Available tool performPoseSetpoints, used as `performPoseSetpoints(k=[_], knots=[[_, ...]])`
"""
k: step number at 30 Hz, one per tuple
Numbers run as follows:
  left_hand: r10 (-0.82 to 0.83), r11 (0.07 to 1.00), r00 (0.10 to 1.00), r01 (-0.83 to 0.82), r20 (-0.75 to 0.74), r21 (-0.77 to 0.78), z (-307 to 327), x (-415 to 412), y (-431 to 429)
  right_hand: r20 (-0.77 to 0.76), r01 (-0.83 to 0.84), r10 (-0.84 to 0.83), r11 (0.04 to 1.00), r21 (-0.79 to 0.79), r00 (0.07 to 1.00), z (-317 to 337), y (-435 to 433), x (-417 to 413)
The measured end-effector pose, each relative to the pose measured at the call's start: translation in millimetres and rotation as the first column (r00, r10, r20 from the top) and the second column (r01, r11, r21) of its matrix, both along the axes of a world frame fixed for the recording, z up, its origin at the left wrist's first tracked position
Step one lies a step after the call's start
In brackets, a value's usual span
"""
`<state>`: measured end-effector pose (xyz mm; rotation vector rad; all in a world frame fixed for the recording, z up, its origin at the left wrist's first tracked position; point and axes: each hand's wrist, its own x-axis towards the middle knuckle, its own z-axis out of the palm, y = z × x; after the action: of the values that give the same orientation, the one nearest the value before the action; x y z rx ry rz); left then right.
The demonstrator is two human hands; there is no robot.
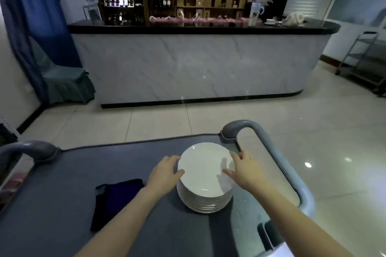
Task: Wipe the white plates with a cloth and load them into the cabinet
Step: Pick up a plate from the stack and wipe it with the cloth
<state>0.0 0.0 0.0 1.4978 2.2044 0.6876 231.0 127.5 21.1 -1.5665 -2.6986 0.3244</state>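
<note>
Starting stage, seemingly: you are pinching left rim of stack of round white ceramic plates (205, 175) on grey flat-top cart (62, 194) with left hand (165, 173); right hand (244, 171) spreading, touching right rim. Beside it, folded dark blue cloth (117, 200) lying untouched; wiping, cabinet loading remaining.

The left hand (164, 174) and the right hand (245, 170) are bare, with nothing worn on fingers or wrists. Both forearms are uncovered along the whole length in view.
</note>
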Motion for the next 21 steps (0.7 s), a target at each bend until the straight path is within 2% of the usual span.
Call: performPoseSetpoints(k=[3,7,21], knots=[[0.038,0.999,0.997,-0.036,0.073,-0.024,-12.0,1.3,5.5,-0.06,0.113,-0.118,0.99,-0.083,0.991,-12.4,-3.8,-0.9],[0.079,0.997,0.984,-0.081,0.161,0.003,-24.3,5.6,7.7,-0.159,0.152,-0.177,0.976,-0.159,0.971,-22.7,-9.5,-2.6],[0.255,0.958,0.944,-0.276,0.208,0.077,-21.9,19.0,4.8,-0.327,0.22,-0.312,0.932,-0.287,0.892,-23.1,-10.3,-1.0]])
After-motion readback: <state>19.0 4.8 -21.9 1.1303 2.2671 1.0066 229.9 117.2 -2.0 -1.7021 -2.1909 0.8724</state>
